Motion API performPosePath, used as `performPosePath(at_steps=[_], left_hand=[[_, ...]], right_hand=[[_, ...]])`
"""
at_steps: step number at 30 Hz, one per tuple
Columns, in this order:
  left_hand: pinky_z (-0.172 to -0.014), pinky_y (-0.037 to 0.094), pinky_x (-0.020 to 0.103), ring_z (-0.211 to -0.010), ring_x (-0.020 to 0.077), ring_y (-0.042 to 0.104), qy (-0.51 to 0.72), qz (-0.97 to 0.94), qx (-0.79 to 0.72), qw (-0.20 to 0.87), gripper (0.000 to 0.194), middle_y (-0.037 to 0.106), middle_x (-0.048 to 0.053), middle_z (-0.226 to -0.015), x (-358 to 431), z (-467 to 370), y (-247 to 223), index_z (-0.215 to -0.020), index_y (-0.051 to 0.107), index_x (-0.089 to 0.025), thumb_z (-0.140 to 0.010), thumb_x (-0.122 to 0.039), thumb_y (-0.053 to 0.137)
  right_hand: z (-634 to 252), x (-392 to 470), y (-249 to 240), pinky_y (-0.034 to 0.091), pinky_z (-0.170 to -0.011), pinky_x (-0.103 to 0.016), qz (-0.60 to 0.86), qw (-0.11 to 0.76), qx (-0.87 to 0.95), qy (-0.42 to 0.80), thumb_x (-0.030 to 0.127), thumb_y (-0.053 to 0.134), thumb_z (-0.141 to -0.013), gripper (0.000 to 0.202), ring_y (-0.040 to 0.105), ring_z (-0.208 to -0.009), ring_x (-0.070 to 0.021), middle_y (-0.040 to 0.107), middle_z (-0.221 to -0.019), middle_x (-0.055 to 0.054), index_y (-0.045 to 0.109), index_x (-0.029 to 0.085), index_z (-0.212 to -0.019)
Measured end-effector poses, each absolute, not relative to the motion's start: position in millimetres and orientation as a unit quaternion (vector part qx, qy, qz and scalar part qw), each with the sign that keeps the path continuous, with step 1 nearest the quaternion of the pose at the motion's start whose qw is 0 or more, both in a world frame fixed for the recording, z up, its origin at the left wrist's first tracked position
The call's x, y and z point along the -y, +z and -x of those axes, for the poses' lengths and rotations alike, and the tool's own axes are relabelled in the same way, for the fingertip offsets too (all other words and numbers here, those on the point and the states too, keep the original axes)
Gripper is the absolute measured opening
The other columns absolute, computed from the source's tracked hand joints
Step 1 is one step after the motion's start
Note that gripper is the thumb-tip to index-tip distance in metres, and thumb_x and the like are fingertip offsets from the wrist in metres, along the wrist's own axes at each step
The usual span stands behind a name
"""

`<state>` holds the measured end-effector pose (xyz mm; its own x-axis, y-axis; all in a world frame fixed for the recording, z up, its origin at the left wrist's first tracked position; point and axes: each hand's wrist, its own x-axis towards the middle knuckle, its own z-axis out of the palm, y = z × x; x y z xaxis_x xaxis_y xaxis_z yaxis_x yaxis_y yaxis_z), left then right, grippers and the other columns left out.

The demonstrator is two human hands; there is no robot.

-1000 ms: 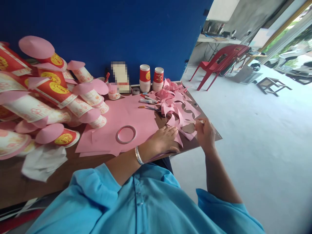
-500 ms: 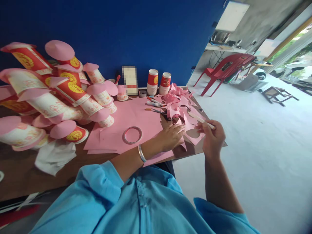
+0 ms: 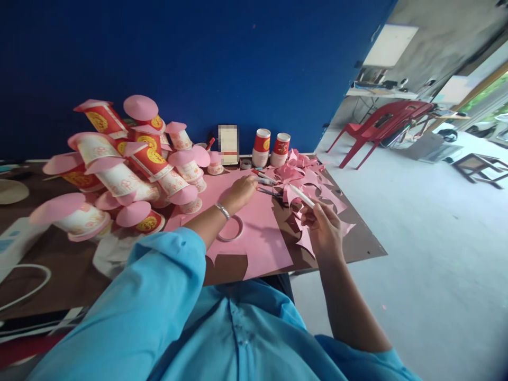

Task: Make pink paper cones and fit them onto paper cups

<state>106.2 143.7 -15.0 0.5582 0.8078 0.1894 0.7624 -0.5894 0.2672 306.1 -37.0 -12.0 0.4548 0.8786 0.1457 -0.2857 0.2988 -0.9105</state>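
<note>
My right hand (image 3: 323, 227) is closed around a slim white pen-like stick (image 3: 302, 196), held tilted above cut pink scraps (image 3: 305, 238). My left hand (image 3: 243, 190) reaches over a pink paper sheet (image 3: 262, 222), fingers drawn together at the near end of a clear tube (image 3: 266, 181). Whether they grip it is hidden. Scissors (image 3: 270, 191) lie just beside those fingertips. A roll of tape (image 3: 230, 228) rests on the sheet under my left wrist.
Paper-cup lanterns with pink cone tops (image 3: 119, 177) are heaped at left. Two cup stacks (image 3: 261, 148) stand along the blue wall (image 3: 178, 58). White cloth (image 3: 113, 254) and a white cable (image 3: 45, 270) lie at left. A red chair (image 3: 373, 127) stands beyond the table.
My left hand has left the pink scraps and moved left and away from me to the tools. My right hand still holds the stick, now closer in. The view has shifted left.
</note>
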Motion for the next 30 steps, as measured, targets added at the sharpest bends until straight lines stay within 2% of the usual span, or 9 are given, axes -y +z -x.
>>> performPosePath(at_steps=[3,8,12,15,19,23,26,30], left_hand=[[-0.091,0.057,0.034,-0.098,0.0239,0.073,0.172,-0.871,-0.450,0.095,0.023,0.077,0.011,-0.104,-141.5,-107.7,-11.2,-0.092,0.074,-0.017,-0.092,-0.005,0.055],[-0.087,0.057,0.028,-0.094,0.0175,0.074,0.243,-0.862,-0.421,0.145,0.012,0.079,0.005,-0.106,-111.2,-93.4,7.2,-0.105,0.070,-0.019,-0.097,-0.016,0.061],[-0.084,0.059,0.027,-0.085,0.0145,0.072,0.356,-0.833,-0.362,0.221,0.006,0.079,0.002,-0.097,-78.7,-73.0,13.9,-0.097,0.070,-0.020,-0.093,-0.019,0.067],[-0.082,0.059,0.027,-0.082,0.0142,0.071,0.376,-0.823,-0.357,0.234,0.005,0.078,0.001,-0.094,-62.0,-60.7,14.4,-0.095,0.071,-0.021,-0.091,-0.018,0.069],[-0.084,0.058,0.027,-0.086,0.0147,0.071,0.357,-0.838,-0.359,0.202,0.009,0.077,0.000,-0.095,-50.3,-48.9,14.3,-0.096,0.070,-0.021,-0.092,-0.013,0.069],[-0.083,0.057,0.031,-0.092,0.0191,0.071,0.351,-0.873,-0.323,0.104,0.005,0.076,0.003,-0.095,-39.8,-38.7,13.1,-0.098,0.068,-0.020,-0.101,-0.019,0.064],[-0.084,0.057,0.033,-0.093,0.0202,0.071,0.359,-0.889,-0.279,0.054,0.013,0.077,0.006,-0.097,-30.8,-29.9,10.6,-0.101,0.067,-0.019,-0.107,-0.024,0.057],[-0.082,0.058,0.031,-0.092,0.0180,0.072,0.352,-0.898,-0.252,0.082,0.013,0.078,0.006,-0.097,-22.6,-18.9,1.3,-0.105,0.067,-0.019,-0.108,-0.023,0.055]], right_hand=[[-305.3,41.0,-10.5,0.048,-0.052,-0.023,0.449,0.728,0.355,0.377,0.044,0.086,-0.083,0.028,0.060,-0.060,-0.0100,0.074,-0.075,0.000,0.082,0.023,-0.101],[-303.3,49.2,-12.0,0.050,-0.053,-0.026,0.468,0.717,0.390,0.340,0.043,0.082,-0.087,0.025,0.061,-0.057,-0.0114,0.072,-0.073,0.000,0.081,0.023,-0.102],[-289.9,51.8,-11.5,0.052,-0.053,-0.028,0.488,0.679,0.457,0.304,0.042,0.076,-0.093,0.024,0.063,-0.058,-0.0133,0.073,-0.074,0.000,0.080,0.023,-0.106],[-275.5,52.8,-6.8,0.055,-0.056,-0.029,0.515,0.641,0.500,0.271,0.043,0.071,-0.097,0.024,0.065,-0.060,-0.0142,0.074,-0.075,-0.001,0.079,0.022,-0.106],[-263.5,53.6,-0.2,0.058,-0.058,-0.029,0.532,0.586,0.562,0.241,0.041,0.067,-0.099,0.023,0.068,-0.059,-0.0150,0.075,-0.074,-0.001,0.079,0.023,-0.106],[-262.2,53.8,0.4,0.061,-0.062,-0.030,0.528,0.537,0.609,0.251,0.042,0.064,-0.102,0.025,0.071,-0.060,-0.0155,0.077,-0.077,-0.001,0.077,0.023,-0.111],[-261.7,53.1,-4.6,0.060,-0.060,-0.028,0.515,0.529,0.599,0.310,0.045,0.063,-0.103,0.027,0.070,-0.059,-0.0142,0.076,-0.075,0.000,0.076,0.022,-0.112],[-256.4,52.1,-16.9,0.055,-0.050,-0.025,0.492,0.547,0.535,0.416,0.053,0.069,-0.099,0.034,0.065,-0.051,-0.0131,0.073,-0.067,0.000,0.076,0.020,-0.101]])
